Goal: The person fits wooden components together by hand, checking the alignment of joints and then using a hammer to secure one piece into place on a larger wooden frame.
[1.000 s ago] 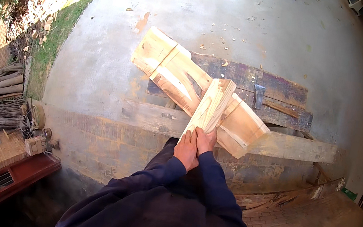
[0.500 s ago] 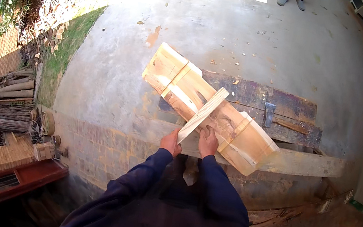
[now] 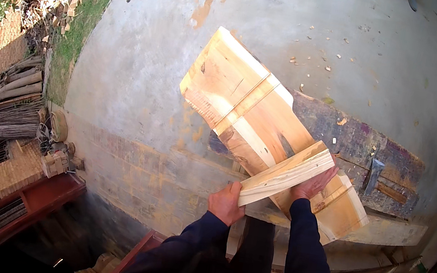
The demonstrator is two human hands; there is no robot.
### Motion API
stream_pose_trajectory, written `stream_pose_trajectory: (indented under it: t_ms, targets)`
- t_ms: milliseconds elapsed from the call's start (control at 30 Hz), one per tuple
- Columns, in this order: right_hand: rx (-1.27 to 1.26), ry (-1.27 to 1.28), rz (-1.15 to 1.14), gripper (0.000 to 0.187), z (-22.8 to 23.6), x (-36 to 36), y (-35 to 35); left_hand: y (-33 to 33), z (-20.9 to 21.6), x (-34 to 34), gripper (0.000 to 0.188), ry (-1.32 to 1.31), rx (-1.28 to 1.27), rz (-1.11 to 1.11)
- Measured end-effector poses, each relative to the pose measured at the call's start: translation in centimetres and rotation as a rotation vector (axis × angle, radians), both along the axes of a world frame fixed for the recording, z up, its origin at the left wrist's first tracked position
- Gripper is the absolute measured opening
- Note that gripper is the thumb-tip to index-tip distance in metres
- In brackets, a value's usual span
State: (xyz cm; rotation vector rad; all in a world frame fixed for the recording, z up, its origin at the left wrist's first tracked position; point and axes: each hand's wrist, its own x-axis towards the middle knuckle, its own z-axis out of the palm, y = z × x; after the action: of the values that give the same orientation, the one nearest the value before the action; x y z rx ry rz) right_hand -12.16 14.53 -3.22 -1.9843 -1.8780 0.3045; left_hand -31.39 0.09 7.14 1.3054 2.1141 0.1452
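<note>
A pale wooden batten (image 3: 286,175) slants over the broad plank panel (image 3: 252,102), which has two strips or grooves running across it. My left hand (image 3: 226,202) is closed round the near left end of the batten, thumb on top. My right hand (image 3: 313,185) grips the batten near its far right end, with fingers along its near side. The panel lies tilted over a low wooden bench, and its far left end is higher in view. Part of the panel is hidden behind the batten and my right hand.
A hatchet (image 3: 374,175) with a wooden handle lies on the stained boards (image 3: 368,131) to the right. A long bench beam (image 3: 392,232) runs under the panel. At left are a red wooden frame (image 3: 49,195), stacked sticks (image 3: 15,87) and grass. Another person's shoes (image 3: 411,1) show at the top edge.
Both hands have moved right with the batten, and it now shows a wider face. My right hand has shifted up toward its far end. The view has come closer to the panel.
</note>
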Motion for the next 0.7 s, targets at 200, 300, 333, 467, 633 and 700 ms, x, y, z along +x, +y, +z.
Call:
stream_pose_trajectory:
  t_ms: [200, 300, 333, 467, 633, 700]
  targets:
    - [-0.033, -0.058, 0.027, 0.055, -0.8, 0.1, 0.2, 0.9, 0.0, -0.2, 0.039, -0.015, -0.025, 0.022]
    - [-0.08, -0.069, 0.031, 0.057, -0.3, -0.1, 0.6, 1.1, -0.1, -0.2, 0.04, -0.032, 0.019, 0.047]
    - [-0.087, -0.082, 0.031, 0.057, -0.2, -0.1, 0.6, 1.2, 0.0, -0.2, 0.041, -0.037, 0.04, 0.053]
    - [-0.078, -0.132, 0.041, 0.053, -0.8, 0.1, 0.3, 0.8, -0.1, 0.3, 0.041, 0.001, -0.033, 0.072]
    - [-0.075, -0.123, 0.02, 0.049, -0.6, 0.1, 0.4, 0.9, 0.2, 0.3, 0.037, 0.011, -0.044, 0.075]
    - [-0.068, -0.116, -0.01, 0.048, -0.6, -0.2, 0.5, 1.0, 0.5, 0.3, 0.037, 0.019, -0.029, 0.074]
